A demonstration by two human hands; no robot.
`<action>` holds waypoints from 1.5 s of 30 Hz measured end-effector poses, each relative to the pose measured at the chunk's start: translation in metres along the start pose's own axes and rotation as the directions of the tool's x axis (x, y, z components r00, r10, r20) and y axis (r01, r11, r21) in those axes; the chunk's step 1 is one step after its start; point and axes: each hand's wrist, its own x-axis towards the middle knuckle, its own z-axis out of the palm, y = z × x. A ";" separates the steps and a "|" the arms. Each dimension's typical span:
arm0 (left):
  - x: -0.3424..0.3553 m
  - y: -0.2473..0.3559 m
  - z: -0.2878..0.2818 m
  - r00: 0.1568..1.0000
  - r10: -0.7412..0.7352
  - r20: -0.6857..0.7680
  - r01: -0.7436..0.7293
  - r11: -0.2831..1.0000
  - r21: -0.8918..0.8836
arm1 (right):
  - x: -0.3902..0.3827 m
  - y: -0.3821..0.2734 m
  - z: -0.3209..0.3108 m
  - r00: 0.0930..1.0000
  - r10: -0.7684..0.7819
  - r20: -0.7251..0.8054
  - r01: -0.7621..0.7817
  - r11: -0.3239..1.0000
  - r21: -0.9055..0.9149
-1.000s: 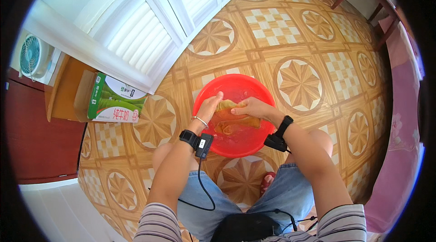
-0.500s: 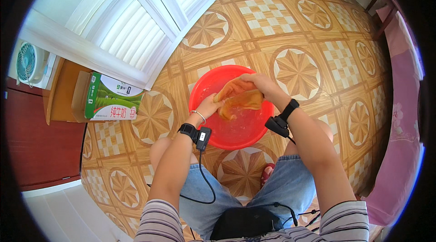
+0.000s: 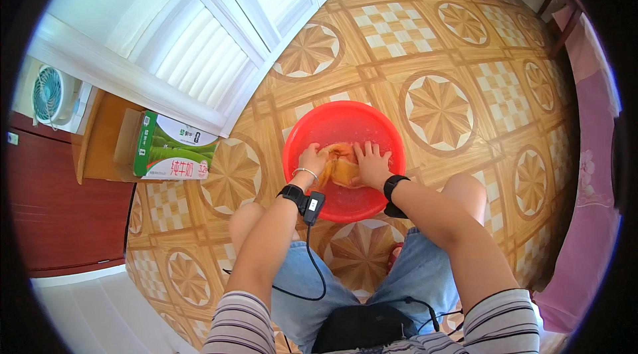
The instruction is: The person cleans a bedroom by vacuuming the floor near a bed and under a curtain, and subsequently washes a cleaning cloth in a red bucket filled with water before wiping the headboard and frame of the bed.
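A red plastic basin [image 3: 302,202] with water in it stands on the floor between my feet. Down in it lies a crumpled wet orange-yellow cloth [image 3: 343,171]. My left hand [image 3: 310,160] is at the cloth's left side, its fingers bent and closed on that edge. On the other side my right hand [image 3: 373,164] has its fingers spread, their tips by the cloth's right edge. Part of the cloth is hidden beneath the hands. Each wrist wears a black strap, with a small device showing on the left one.
A green and white carton [image 3: 174,148] sits at the left on a wooden shelf [image 3: 93,135], with a small teal fan [image 3: 50,95] behind it. White louvred doors [image 3: 206,42] line the far left. Pink fabric [image 3: 578,221] hangs along the right. A black cable [image 3: 319,274] trails from my left wrist.
The cloth, held up between both hands before, is now lower and bunched in the basin. My right hand has loosened and spread its fingers. Both hands have moved down.
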 end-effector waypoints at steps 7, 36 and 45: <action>-0.009 0.015 -0.003 0.896 -0.386 0.221 0.444 0.801 -0.403 | 0.036 0.003 0.016 0.981 0.121 0.150 -0.187 0.796 0.575; -0.007 0.027 0.035 0.937 -0.088 0.337 0.335 -0.036 -0.941 | 0.009 -0.064 -0.078 0.965 0.104 -0.241 0.159 0.500 0.851; -0.016 0.008 0.038 0.797 -0.355 0.490 0.537 0.044 -0.842 | 0.031 -0.053 -0.040 0.978 0.043 -0.203 0.093 0.783 0.615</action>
